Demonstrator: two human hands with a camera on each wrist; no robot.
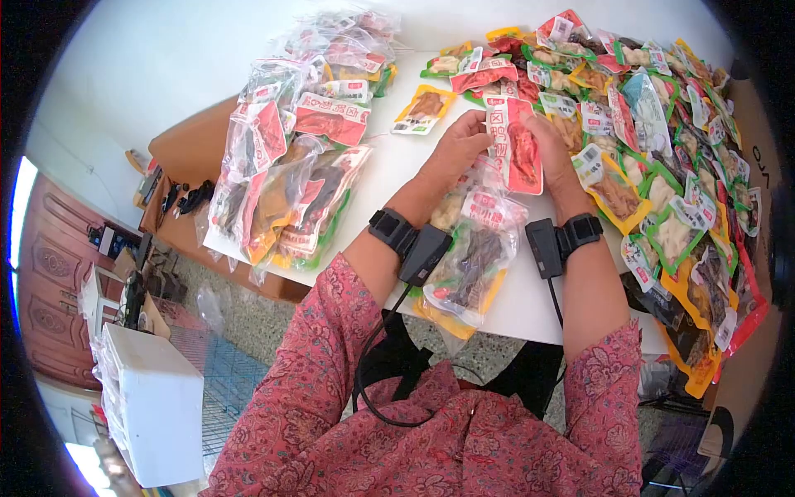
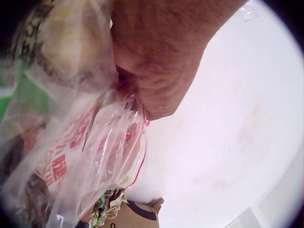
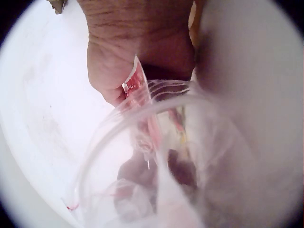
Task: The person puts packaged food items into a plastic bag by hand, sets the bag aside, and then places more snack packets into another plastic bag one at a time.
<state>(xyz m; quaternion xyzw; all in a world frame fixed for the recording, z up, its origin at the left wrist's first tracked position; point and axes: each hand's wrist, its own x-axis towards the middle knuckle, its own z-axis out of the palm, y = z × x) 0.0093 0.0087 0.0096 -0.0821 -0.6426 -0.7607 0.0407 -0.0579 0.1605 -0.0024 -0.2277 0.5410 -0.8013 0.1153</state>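
Nearest us: patterned red sleeves [image 1: 319, 340], a black wrist camera [image 1: 426, 253] on the left forearm and another [image 1: 544, 248] on the right. Between the forearms, a clear plastic bag [image 1: 476, 265] lies on the white table [image 1: 389, 174], pouches showing through it; its long axis runs toward us, closed end near the table's front edge.

Just beyond, the red-and-white food pouch [image 1: 523, 153] sits between the hands, at the bag's mouth. Long axis runs near-to-far, near end angled slightly right and pointing down the bag toward us. Right hand [image 1: 556, 157] grips the pouch by its right side. Left hand [image 1: 454, 153] has fingers curled on the bag's plastic.

To our left, filled clear bags [image 1: 290, 174] lie overlapping; to our right, a heap of loose pouches [image 1: 662, 141] beside a cardboard box [image 1: 758, 157]. Farther out, one yellow-edged pouch [image 1: 425, 109] lies alone, tilted right.
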